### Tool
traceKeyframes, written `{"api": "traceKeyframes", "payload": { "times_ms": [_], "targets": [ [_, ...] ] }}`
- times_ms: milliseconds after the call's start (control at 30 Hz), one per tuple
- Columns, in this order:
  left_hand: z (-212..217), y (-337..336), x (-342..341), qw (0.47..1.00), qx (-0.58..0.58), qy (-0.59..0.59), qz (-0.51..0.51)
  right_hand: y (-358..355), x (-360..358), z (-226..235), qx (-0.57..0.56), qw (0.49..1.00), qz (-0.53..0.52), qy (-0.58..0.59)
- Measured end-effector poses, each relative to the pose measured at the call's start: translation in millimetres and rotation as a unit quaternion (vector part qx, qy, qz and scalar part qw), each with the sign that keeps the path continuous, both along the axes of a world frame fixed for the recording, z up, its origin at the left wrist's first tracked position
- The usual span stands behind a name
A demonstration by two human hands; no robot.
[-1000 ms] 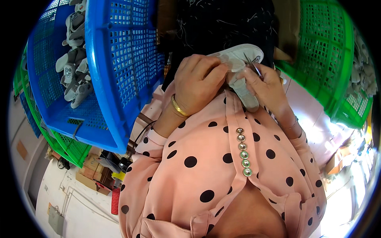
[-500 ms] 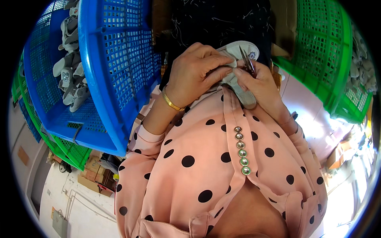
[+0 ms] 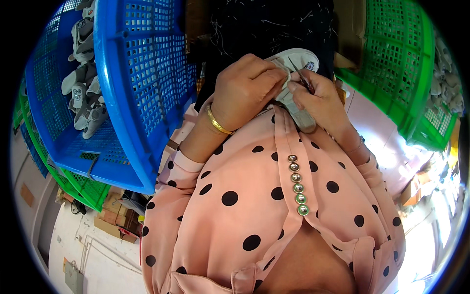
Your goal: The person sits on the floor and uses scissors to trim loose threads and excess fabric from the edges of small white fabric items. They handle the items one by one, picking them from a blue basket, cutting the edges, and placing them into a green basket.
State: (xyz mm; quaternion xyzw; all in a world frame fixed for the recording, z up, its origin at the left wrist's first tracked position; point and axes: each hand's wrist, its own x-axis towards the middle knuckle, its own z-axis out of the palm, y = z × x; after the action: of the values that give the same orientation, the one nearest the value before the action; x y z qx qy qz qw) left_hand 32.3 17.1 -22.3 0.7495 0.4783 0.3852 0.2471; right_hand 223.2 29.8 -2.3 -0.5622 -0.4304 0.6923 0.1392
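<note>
Over my lap I hold a small pale grey cloth shoe (image 3: 304, 120), with an embroidered motif at its far right end. My left hand (image 3: 247, 90) is closed in a pinch on the shoe's edge, thumb and forefinger together. The right hand (image 3: 323, 100) is closed around small pointed scissors (image 3: 307, 84), and its thumb and fingertips also press on the shoe. The blades point up and left, over the shoe, close to the left fingertips. Whether a thread is between the fingers is too small to tell.
At my left stands a blue plastic basket (image 3: 108, 88) with several grey shoes (image 3: 82, 95) inside. A green basket (image 3: 399, 73), also with shoes, stands at my right. Loose thread scraps lie on the dark cloth (image 3: 274, 24) over my lap. Cardboard boxes (image 3: 117, 215) stand behind on the left.
The scissors have swung slightly, their tips now further left, nearer the left fingertips. My left wrist has shifted a little to the right. Both hands keep hold of the shoe.
</note>
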Motion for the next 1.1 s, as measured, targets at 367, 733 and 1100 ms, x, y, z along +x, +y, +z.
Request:
{"api": "traceKeyframes", "payload": {
  "times_ms": [367,733,1100],
  "targets": [
    [-9,-8,6,0.998,0.026,0.028,0.052,30,31,23,0.433,0.817,0.286,-0.252],
    [-11,-9,7,0.998,0.023,0.015,0.053,44,22,34,0.526,0.718,0.371,-0.267],
    [-17,-6,-13,0.921,-0.216,-0.25,0.207,44,14,-8,0.311,0.919,0.233,-0.067]
  ]
}}
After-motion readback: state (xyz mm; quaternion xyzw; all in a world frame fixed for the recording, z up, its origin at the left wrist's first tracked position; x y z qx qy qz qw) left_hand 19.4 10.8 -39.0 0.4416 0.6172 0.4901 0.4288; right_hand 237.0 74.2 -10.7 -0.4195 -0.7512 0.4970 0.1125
